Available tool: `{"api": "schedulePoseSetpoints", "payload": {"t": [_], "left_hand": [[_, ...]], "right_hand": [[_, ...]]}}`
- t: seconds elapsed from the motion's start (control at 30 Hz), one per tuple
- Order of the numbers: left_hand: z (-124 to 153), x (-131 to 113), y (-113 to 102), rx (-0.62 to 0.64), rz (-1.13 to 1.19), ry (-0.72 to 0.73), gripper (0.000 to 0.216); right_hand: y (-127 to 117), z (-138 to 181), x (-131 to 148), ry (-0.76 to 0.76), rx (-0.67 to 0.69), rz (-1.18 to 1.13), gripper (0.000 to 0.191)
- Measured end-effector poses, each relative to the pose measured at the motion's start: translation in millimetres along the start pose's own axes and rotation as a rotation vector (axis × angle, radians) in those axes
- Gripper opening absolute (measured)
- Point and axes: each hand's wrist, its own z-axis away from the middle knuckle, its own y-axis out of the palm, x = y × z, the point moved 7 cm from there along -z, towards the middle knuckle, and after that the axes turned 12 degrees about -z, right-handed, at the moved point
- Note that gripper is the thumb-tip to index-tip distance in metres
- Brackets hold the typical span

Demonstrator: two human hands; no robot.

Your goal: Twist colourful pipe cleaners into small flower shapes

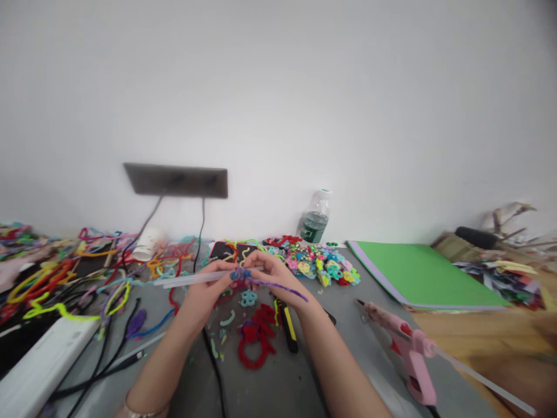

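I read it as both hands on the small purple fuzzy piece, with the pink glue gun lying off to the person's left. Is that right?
Not quite: the head view shows the pink glue gun on the person's right. The left hand and right hand are indeed on the purple fuzzy piece.

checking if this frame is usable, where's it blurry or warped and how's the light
Head view: soft, fairly even light on the wall; the dark panel and the brown shape at lower right are smeared; the left hand, right hand and purple fuzzy piece between them look clearer, though slightly soft; the bottle leans outward, probably wide-lens distortion.
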Motion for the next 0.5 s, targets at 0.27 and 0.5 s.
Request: {"api": "schedulePoseSetpoints", "payload": {"t": [0.27,0.5], "left_hand": [[-2.0,6.2,-2.4,-0.033,-0.011,-0.027,0.033],[-2.9,8.0,-1.7,-0.051,0.048,-0.099,0.037]], "right_hand": [[-0.9,-5.1,-9.8,-0.016,-0.044,0.059,0.033],[5.4,-4.3,-7.9,0.004,-0.070,0.140,0.025]]}}
